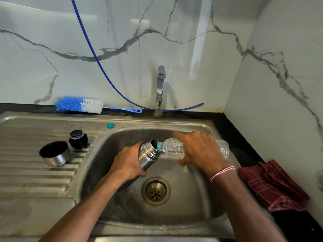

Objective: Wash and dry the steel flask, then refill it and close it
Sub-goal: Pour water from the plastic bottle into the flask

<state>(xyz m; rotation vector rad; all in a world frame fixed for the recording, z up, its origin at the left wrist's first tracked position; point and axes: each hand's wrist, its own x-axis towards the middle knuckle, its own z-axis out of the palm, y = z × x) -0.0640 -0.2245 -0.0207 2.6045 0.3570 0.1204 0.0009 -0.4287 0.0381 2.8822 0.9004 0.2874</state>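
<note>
- Head view: we saw the left hand (128, 160) clenched round the body of the steel flask (148, 156), held over the sink basin (174, 213), above and left of the drain (155, 191).
- We saw the right hand (199, 151) grasping a clear plastic bottle (174, 148) tipped on its side, its teal-ringed neck touching the flask's open mouth.
- Flask long axis ran tilted, base low toward the person's left, mouth pointing up and right toward the bottle. Bottle axis lay near horizontal, neck pointing left.
- We judged this the refill step; closing not yet done. Inner stopper (78, 139) and steel cup lid (55, 153) sat apart on the draining surface (26, 172), bottle's teal cap (110, 125) on the sink rim.
- Risk: narrow flask mouth, tilted, so water could run down the threads into the basin if the neck slid off the rim.
- Risk: squeezing the thin bottle could make it gush and overshoot.
- Risk: we could not see the fill level inside, so overflow was possible; wet steel could also slip in the left hand.
- Red cloth (272, 186) lay on the right surface, well apart, handy for wiping spills.
</note>
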